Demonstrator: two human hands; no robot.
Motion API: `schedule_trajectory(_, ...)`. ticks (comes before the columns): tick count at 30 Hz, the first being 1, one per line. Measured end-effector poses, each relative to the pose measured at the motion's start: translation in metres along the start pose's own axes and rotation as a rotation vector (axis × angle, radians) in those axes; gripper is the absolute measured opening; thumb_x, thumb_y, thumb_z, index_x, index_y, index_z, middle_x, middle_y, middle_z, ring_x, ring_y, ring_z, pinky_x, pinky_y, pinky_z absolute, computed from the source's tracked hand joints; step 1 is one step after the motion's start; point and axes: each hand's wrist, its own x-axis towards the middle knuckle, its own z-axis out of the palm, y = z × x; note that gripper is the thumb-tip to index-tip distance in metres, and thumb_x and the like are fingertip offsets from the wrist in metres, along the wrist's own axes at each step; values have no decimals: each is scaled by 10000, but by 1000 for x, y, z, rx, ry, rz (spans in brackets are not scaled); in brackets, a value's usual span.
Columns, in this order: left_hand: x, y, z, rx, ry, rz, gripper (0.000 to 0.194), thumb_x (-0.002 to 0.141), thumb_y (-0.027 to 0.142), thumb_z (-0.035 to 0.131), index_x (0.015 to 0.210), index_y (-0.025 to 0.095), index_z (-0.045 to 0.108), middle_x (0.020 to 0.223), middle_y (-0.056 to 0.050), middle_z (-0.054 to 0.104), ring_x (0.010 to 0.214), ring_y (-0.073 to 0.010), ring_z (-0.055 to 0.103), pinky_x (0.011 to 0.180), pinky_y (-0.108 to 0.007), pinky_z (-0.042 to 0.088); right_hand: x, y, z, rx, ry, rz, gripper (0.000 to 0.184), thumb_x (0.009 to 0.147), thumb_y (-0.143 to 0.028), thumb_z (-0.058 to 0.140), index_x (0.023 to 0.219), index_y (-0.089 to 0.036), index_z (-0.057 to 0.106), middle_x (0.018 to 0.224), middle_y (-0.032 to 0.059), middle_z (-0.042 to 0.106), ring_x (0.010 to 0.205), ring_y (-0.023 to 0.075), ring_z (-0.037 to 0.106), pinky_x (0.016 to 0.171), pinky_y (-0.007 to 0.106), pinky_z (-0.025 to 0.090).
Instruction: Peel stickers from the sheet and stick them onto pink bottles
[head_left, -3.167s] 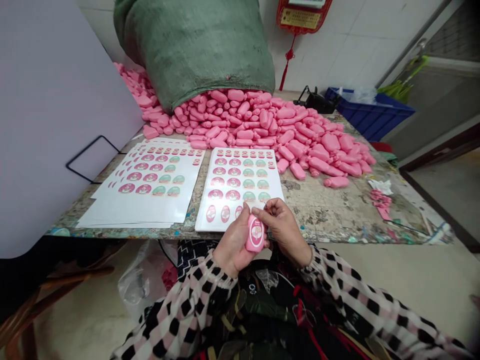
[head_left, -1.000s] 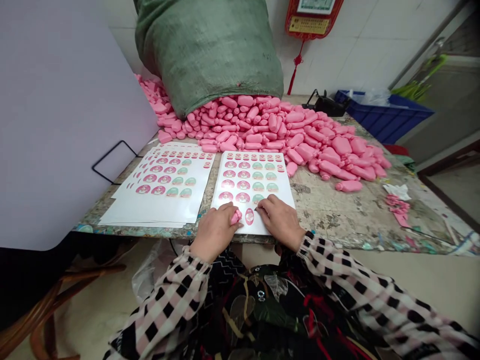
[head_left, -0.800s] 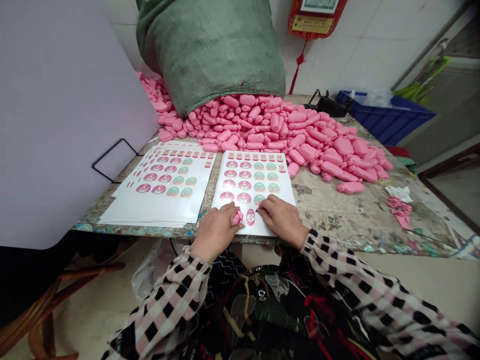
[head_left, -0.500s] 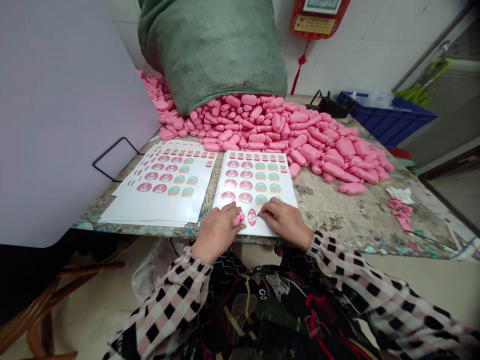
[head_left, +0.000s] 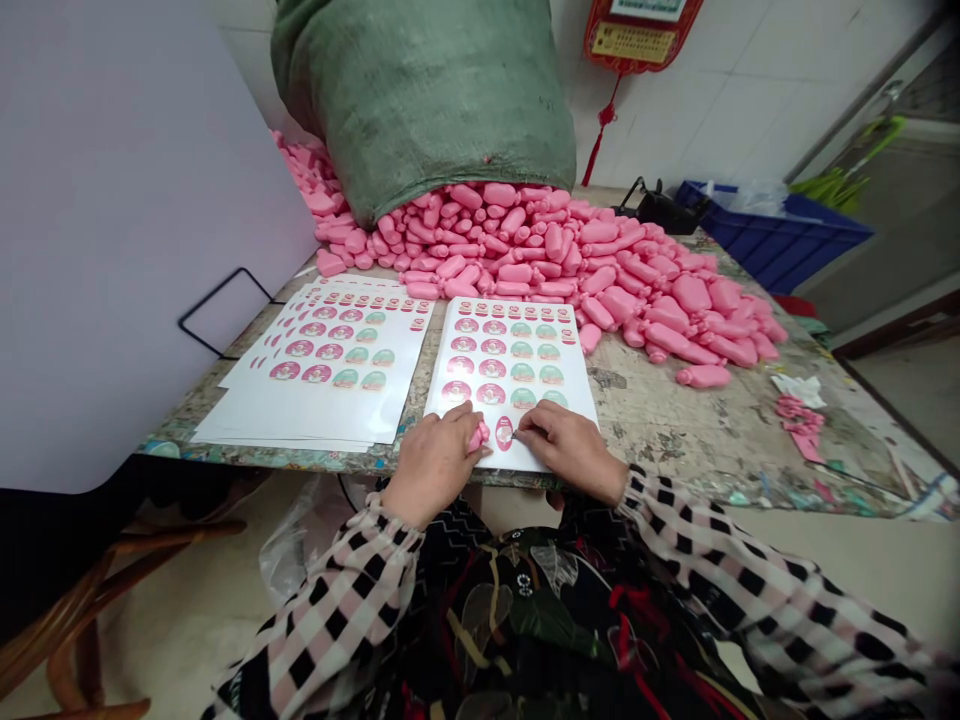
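Observation:
My left hand (head_left: 435, 462) is closed around a small pink bottle (head_left: 478, 434), mostly hidden by the fingers, and rests on the lower left of a sticker sheet (head_left: 525, 460). Just right of the bottle, an oval pink sticker (head_left: 504, 433) lies on the sheet. My right hand (head_left: 574, 452) is pinched at the sticker's right edge. A thin dark tip shows at its fingertips; what it belongs to is hidden. Above both hands, the sheet bears rows of pink and green dome-shaped stickers and small red ones.
More sticker sheets (head_left: 300, 420) lie fanned out on the left. A heap of pink bottles (head_left: 517, 250) spreads across the back from a green sack (head_left: 435, 100). A blue crate (head_left: 795, 235) stands at the back right, and a grey panel (head_left: 150, 250) rises at the left.
The dark tip at my right fingertips has moved slightly left, onto the oval sticker's right edge. My left hand keeps its hold on the bottle. The view has shifted a little.

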Motion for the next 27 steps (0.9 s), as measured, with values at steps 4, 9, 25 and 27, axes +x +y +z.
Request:
schedule_trajectory(4,0,1,-2,14,-10,3,381,803,381,539,1164,259,544,1306,-56,514,965,-261,574,812,-392,433,-7,-6,11,-2,142,115,184,893,-339,431,873,-231,578,869,-2,575,786,127,545,637,241,350)
schedule_trajectory(9,1,1,-3,-6,-14,30,366,811,370,531,1147,228,554,1297,-85,517,1029,-268,553,855,-398,416,-1,-6,3,-127,131,73,193,900,-312,417,879,-226,588,881,13,573,787,128,542,617,244,332)
schedule_trajectory(25,1,1,-3,-11,-23,17,369,812,369,530,1156,239,544,1303,-66,513,1038,-257,550,847,-392,427,2,1,-6,-47,-5,15,173,879,-323,457,870,-230,603,867,-1,577,780,119,541,630,234,337)
schedule_trajectory(27,1,0,-2,-7,-22,19,388,814,383,525,1172,233,534,1306,-66,512,1054,-253,542,860,-387,422,-2,-2,-1,-4,17,45,160,872,-318,467,860,-234,602,857,-5,578,775,119,537,632,232,342)
